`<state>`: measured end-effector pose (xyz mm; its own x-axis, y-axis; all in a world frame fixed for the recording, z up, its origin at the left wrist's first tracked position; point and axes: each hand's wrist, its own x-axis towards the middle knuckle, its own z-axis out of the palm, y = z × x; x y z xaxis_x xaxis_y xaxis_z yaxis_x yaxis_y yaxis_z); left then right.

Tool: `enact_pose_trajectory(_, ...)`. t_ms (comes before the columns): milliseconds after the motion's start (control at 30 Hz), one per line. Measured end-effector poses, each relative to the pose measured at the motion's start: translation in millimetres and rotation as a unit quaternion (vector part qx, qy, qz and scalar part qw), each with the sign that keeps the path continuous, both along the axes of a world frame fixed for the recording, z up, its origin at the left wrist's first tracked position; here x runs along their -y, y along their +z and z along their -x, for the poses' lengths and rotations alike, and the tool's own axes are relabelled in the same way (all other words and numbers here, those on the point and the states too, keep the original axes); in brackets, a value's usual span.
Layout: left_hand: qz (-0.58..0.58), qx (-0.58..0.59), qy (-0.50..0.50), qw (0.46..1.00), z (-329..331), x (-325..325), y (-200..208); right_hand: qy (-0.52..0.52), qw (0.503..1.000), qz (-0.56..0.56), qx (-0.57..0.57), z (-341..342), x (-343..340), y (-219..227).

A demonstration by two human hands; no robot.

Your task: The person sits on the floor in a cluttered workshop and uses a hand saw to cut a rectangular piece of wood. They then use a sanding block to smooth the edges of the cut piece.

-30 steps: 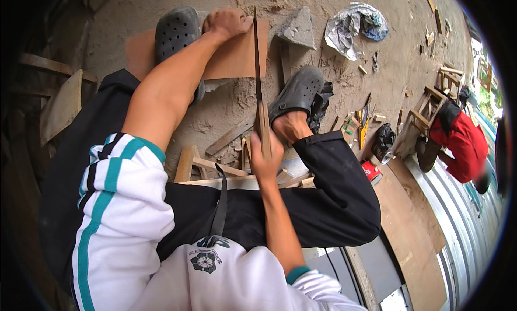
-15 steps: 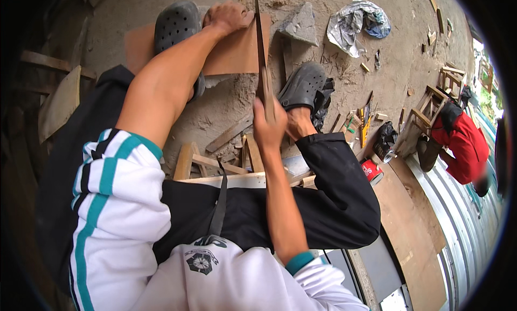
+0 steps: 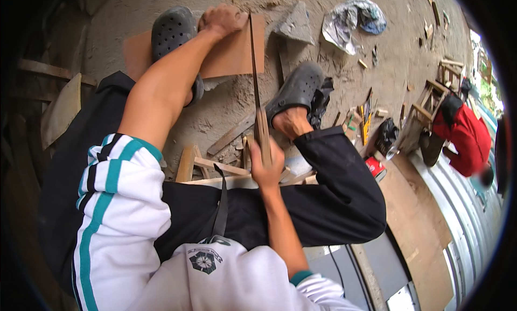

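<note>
My right hand (image 3: 267, 165) is wrapped round the wooden handle of a handsaw (image 3: 255, 77). The narrow dark blade points away from me, its far end at the top right of a thin brown board (image 3: 231, 55). On that board's far part rests my left hand (image 3: 222, 20), fingers curled down and closed at its edge; the fingertips are hidden. My left foot, in a dark grey clog (image 3: 173, 33), presses on the board's left part. The other clog (image 3: 296, 87) stands on the ground right of the blade.
A grey concrete chunk (image 3: 295, 24) and a crumpled silvery sheet (image 3: 353, 23) lie beyond the right foot. Wood offcuts (image 3: 231, 133) lie before my knees. Tools (image 3: 367, 117) and a red can (image 3: 376, 168) are at the right. A person in red (image 3: 468, 136) bends near wooden stools (image 3: 431, 101).
My right hand has drawn the saw back toward my body, so less of the blade reaches past the board. My left hand stays on the board, and the view has shifted slightly.
</note>
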<state>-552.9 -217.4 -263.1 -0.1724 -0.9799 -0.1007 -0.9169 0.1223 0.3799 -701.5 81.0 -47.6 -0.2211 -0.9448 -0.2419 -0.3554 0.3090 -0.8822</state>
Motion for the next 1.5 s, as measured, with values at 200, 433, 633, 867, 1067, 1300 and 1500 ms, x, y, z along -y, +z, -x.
enact_pose_trajectory(200, 0.023, 0.006, -0.021, 0.999, 8.1, 1.1, -5.9, -0.028, 0.999, -0.014, 0.026, 4.7, 74.8, -27.7)
enact_pose_trajectory(433, 0.053, -0.029, -0.025, 0.998, -1.3, 7.0, -12.3, 0.0, 1.0, -0.007, -0.011, 8.2, 71.7, -22.0)
enact_pose_trajectory(633, 0.011, 0.008, 0.015, 1.0, -1.6, -4.3, 5.7, -0.019, 1.0, -0.008, -0.005, -2.9, 16.1, 28.4)
enact_pose_trajectory(867, 0.026, -0.038, -0.008, 0.999, 7.7, 1.1, 3.2, 0.007, 0.997, -0.071, -0.018, 11.1, 75.5, -19.6)
enact_pose_trajectory(1067, 0.035, -0.043, 0.01, 0.998, 0.4, -3.0, -1.8, 0.015, 1.0, 0.005, -0.027, 4.4, 25.5, 2.1)
enact_pose_trajectory(1300, 0.018, -0.036, 0.002, 0.999, 1.7, 2.0, 8.7, -0.012, 0.999, -0.034, 0.01, 8.0, 10.1, 19.8)
enact_pose_trajectory(1500, 0.03, -0.051, -0.001, 0.998, 18.0, 3.4, 6.5, -0.002, 0.998, -0.054, -0.008, 15.1, 76.5, -23.3)
